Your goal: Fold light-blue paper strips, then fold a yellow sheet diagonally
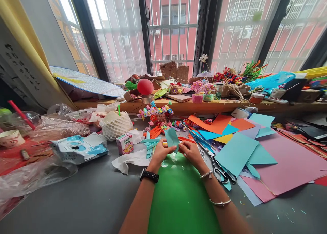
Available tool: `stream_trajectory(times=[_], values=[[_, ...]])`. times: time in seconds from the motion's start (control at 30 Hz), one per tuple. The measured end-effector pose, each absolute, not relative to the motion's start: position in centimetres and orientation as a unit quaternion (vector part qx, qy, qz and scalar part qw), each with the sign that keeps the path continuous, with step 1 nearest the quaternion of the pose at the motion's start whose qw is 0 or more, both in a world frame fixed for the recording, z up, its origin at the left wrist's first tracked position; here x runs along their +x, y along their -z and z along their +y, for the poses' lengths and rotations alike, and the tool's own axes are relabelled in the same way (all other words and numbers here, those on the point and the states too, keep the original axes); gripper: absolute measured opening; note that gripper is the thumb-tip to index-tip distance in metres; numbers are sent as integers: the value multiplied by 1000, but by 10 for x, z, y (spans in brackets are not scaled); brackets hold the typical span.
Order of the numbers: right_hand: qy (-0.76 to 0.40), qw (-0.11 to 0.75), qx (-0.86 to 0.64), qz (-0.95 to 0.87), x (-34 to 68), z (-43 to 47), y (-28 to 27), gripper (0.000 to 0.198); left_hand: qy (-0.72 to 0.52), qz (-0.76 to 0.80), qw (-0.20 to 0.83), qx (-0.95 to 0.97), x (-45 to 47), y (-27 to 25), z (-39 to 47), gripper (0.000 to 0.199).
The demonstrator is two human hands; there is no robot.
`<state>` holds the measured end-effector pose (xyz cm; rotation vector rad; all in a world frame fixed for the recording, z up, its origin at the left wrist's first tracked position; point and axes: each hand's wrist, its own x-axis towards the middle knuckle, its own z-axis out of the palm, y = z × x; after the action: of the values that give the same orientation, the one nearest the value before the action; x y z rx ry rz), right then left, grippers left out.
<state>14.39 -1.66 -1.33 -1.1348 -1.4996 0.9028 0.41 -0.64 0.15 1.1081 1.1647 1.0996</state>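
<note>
A small piece of turquoise paper [171,138], creased lengthwise, is held up over a green balloon-like surface [181,196]. My left hand [162,153] pinches its lower left side between thumb and fingers. At its lower right edge, my right hand [191,154] is closed with thumb and fingertips on the same paper. Folded turquoise paper strips [150,143] lie just left of my left hand. Scissors [219,172] rest on the table to the right of my right hand, beside larger turquoise sheets [237,152].
On the left are a wet-wipe pack [79,149], a small pink box [125,143], a netted coconut [116,125] and a paper cup [11,138]. Pink sheets [293,162] cover the right. Yarn flowers [155,113] stand ahead, below a cluttered windowsill [107,106].
</note>
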Motion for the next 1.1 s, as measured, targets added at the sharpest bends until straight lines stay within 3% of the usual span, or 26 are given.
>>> stream_trajectory(times=[0.37, 0.57, 0.67, 0.93, 1.1], values=[[-318, 606, -455, -570, 146, -17, 12, 26, -371, 402, 591, 593, 8, 1, -9, 49], [-349, 563, -447, -601, 143, -17, 13, 25, -433, 436, 556, 560, 7, -2, -9, 31], [-336, 541, -454, -623, 139, -17, 14, 26, -468, 462, 532, 533, 6, -4, -9, 31], [-195, 520, -507, -659, 137, -18, 17, 25, -454, 472, 545, 523, 7, 0, -8, 39], [-64, 459, -493, -736, 138, -21, 17, 30, -471, 475, 546, 504, 7, 2, -6, 38]])
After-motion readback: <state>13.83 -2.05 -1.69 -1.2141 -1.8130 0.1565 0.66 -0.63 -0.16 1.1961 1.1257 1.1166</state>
